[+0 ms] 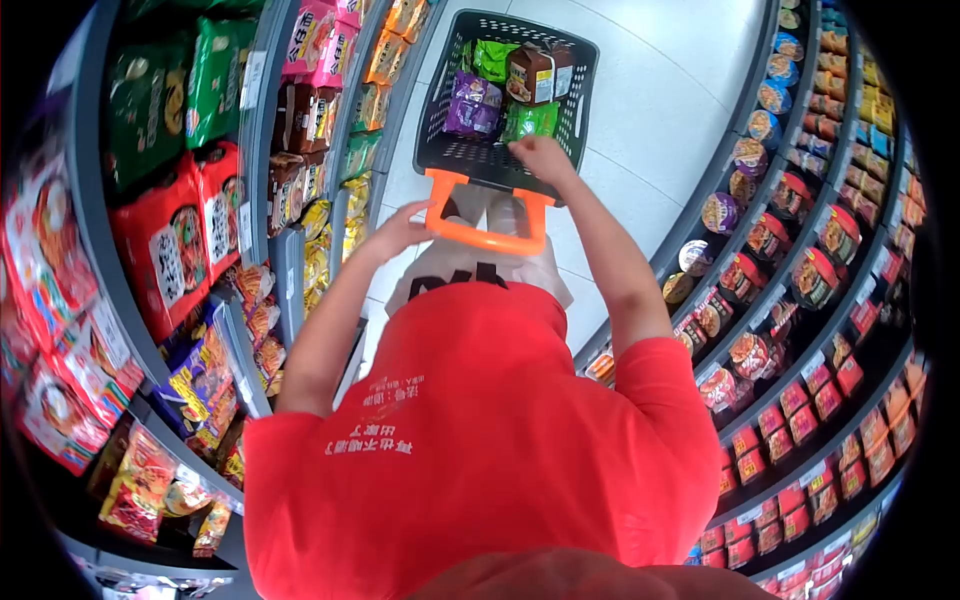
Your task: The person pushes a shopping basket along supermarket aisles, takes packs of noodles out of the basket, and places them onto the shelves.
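Head view: a shopper in a red T-shirt [480, 500] bends over a dark, perforated basket [432, 155] between two curving banks of shelves. Four packets sit inside the basket: a green packet [493, 60] at the far left, a brown packet [530, 78] at the far right, a purple packet [473, 105] at the near left and a second green packet [530, 121] at the near right. The right hand [540, 160] hangs over the basket's near right side, its fingers curled just beside the second green packet; whether they grip it cannot be told. The left hand [402, 232], fingers loosely extended, meets the left side of the orange handle [490, 242]; how firmly they hold it is unclear. Red packets [170, 245] crowd the left shelf [257, 120], while round tubs [768, 237] line the right shelf [722, 145]. Pale floor tiles [640, 100] stretch beyond the basket.
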A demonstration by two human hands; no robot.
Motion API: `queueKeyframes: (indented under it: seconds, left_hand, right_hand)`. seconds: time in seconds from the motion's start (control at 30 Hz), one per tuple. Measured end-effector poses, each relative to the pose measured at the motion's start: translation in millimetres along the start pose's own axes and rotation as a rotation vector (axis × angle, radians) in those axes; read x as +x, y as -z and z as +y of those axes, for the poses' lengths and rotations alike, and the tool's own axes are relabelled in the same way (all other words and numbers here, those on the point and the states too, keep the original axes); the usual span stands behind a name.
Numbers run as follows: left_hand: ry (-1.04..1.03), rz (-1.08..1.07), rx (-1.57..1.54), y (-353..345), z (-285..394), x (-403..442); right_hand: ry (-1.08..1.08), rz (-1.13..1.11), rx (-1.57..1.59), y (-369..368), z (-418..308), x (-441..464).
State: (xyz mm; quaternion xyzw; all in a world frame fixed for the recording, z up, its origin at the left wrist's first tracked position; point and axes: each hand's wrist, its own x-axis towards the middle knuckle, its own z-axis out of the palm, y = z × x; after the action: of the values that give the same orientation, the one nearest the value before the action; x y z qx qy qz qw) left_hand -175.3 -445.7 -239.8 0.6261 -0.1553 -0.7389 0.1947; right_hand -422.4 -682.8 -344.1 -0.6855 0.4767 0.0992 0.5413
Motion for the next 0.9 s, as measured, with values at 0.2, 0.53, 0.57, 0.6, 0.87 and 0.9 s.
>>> queueKeyframes:
  seconds: [0.2, 0.53, 0.57, 0.6, 0.87, 0.9]
  left_hand:
    - [0.122, 0.034, -0.387, -17.1, 4.2, -5.1]
    - [0.230, 0.008, -0.511, -10.4, 13.1, 2.0]
    - [0.236, -0.017, -0.496, -8.3, 12.4, 2.6]
    - [0.244, -0.017, -0.497, -6.9, 12.7, 2.9]
    - [0.223, -0.054, -0.498, -1.1, 12.2, 4.3]
    - [0.215, -0.044, -0.484, -1.7, 13.3, 4.2]
  right_hand:
    - [-0.228, 0.395, -0.225, 10.7, 73.6, 151.8]
    - [-0.198, 0.627, -0.288, -2.5, 55.3, 254.9]
    - [-0.200, 0.680, -0.244, -4.1, 56.4, 260.6]
    - [-0.307, 0.611, -0.206, 5.5, 44.3, 263.3]
    - [-0.397, 0.562, -0.280, 8.2, 93.2, 283.5]
    - [-0.355, 0.587, -0.260, 9.9, 96.2, 275.4]
